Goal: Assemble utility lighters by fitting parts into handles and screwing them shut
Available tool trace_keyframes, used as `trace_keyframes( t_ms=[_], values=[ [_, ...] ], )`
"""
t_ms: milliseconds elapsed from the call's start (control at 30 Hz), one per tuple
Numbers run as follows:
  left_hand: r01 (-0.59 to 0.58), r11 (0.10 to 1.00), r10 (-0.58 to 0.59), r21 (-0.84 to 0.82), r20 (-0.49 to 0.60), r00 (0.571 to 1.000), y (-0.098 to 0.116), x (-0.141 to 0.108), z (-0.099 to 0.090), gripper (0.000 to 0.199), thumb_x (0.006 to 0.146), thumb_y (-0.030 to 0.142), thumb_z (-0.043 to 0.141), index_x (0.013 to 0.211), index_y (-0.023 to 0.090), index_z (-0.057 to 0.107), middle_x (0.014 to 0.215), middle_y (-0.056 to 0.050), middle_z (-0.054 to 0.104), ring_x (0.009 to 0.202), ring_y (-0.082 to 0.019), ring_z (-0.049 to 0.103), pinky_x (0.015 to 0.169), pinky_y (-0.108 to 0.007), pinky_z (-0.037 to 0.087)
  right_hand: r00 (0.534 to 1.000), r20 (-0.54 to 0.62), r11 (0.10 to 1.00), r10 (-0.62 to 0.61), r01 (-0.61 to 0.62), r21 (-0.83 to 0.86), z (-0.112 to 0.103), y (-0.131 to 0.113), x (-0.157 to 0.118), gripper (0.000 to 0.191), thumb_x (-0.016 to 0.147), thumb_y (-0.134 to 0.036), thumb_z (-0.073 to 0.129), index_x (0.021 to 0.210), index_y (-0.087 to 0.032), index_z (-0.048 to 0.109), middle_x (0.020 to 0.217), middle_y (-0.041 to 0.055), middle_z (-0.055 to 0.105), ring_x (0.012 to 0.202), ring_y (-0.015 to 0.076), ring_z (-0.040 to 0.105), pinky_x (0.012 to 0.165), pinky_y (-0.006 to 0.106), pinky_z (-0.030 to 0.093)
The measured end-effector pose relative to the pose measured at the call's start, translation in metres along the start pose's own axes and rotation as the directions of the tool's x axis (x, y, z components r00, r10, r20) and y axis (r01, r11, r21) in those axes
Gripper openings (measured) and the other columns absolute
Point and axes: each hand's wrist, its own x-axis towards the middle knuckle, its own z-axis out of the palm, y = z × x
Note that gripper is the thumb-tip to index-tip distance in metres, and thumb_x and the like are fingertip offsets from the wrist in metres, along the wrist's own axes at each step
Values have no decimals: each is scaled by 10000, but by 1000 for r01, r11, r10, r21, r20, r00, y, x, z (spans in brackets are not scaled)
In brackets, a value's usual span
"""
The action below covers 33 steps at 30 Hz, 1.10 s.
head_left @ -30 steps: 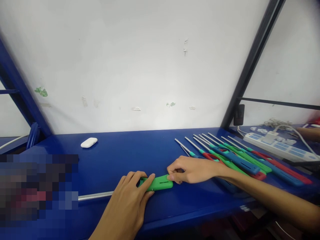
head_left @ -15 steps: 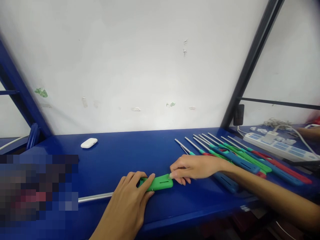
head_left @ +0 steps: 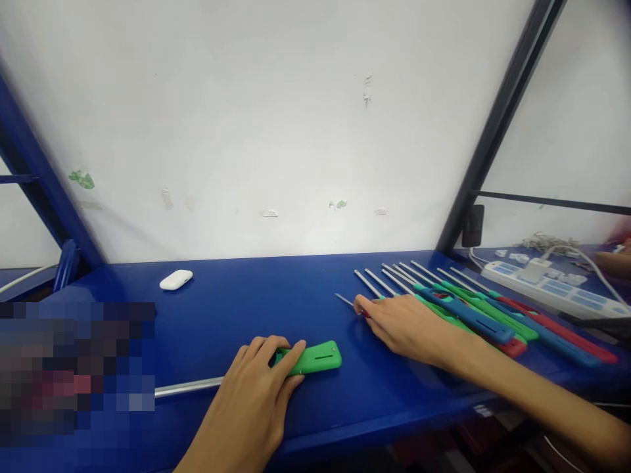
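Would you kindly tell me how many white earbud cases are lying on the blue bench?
1: the white earbud case lies alone at the bench's back left, far from both hands.

pixelated patch (head_left: 73, 368) lower left, lighter (head_left: 355, 303) under right hand (head_left: 407, 325)

No text, label, brand, number or sign can be read anywhere in the view.
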Motion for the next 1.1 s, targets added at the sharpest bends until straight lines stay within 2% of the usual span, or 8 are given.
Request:
trace_keyframes(
  t_ms=[133, 233, 333, 400, 433, 533, 733, 1100],
  values=[
    [9, 1000, -8, -22, 20, 1000, 0, 1, 0, 390, 1069, 167, 506, 1412, 247, 675, 1208, -99, 709, 1044, -295, 679, 891, -515, 595, 990, -138, 993, 16, 0, 116, -24, -5, -9, 288, 1118, -306, 417, 1189, -249, 690, 1067, 60, 781, 855, 210, 723, 737, 304, 511],
    [7, 999, -6, -43, 26, 1000, 0, 2, 0, 392, 1079, 177, 492, 1424, 242, 667, 1206, -102, 701, 1037, -296, 670, 890, -525, 589, 940, -316, 921, 130, 3, 388, -38, -10, -18, 307, 1071, -524, 572, 1238, -299, 699, 1093, 39, 755, 860, 199, 708, 690, 281, 544],
    [10, 999, -9, -52, 21, 1000, 0, 1, 0, 399, 1089, 185, 479, 1447, 239, 648, 1207, -103, 695, 1034, -293, 666, 883, -521, 588, 805, -537, 755, 253, 183, 629, -33, -22, -21, 293, 983, -545, 717, 1037, -258, 740, 940, 37, 717, 769, 190, 674, 617, 273, 523],
    [13, 999, -12, -52, 19, 1000, -1, 1, 0, 400, 1090, 189, 481, 1453, 244, 642, 1208, -102, 695, 1031, -291, 664, 880, -518, 586, 701, -650, 713, 295, 292, 638, -21, -32, -18, 354, 1060, -533, 595, 906, -229, 688, 783, 21, 644, 635, 159, 597, 536, 266, 451],
    [13, 999, -13, -50, 16, 1000, -1, 0, 0, 400, 1090, 191, 483, 1453, 248, 641, 1207, -101, 695, 1029, -291, 663, 878, -515, 585, 674, -675, 704, 300, 320, 634, -13, -37, -16, 408, 1098, -534, 508, 871, -226, 648, 709, 2, 586, 564, 141, 534, 498, 265, 406],
    [9, 999, -9, -49, 7, 1000, -2, -1, 2, 405, 1089, 196, 486, 1463, 261, 628, 1209, -99, 693, 1036, -290, 658, 882, -504, 576, 696, -663, 684, 274, 343, 643, 7, -47, -9, 443, 1145, -511, 376, 860, -233, 570, 606, -50, 450, 461, 116, 419, 445, 259, 330],
    [-5, 998, 4, -56, -18, 1000, -2, -1, 3, 387, 1082, 186, 495, 1431, 254, 649, 1186, -92, 691, 1027, -288, 655, 873, -484, 565, 780, -605, 666, 160, 367, 650, 20, -53, -6, 408, 1155, -480, 357, 903, -234, 565, 603, -56, 493, 463, 116, 487, 448, 237, 365],
    [-2, 998, 1, -62, -25, 1000, -1, -1, 3, 379, 1077, 185, 505, 1415, 265, 657, 1184, -87, 688, 1017, -285, 648, 876, -480, 562, 794, -599, 684, 101, 382, 622, 21, -54, -5, 399, 1153, -462, 379, 907, -224, 585, 639, -40, 551, 478, 114, 516, 478, 239, 398]
  ],
)
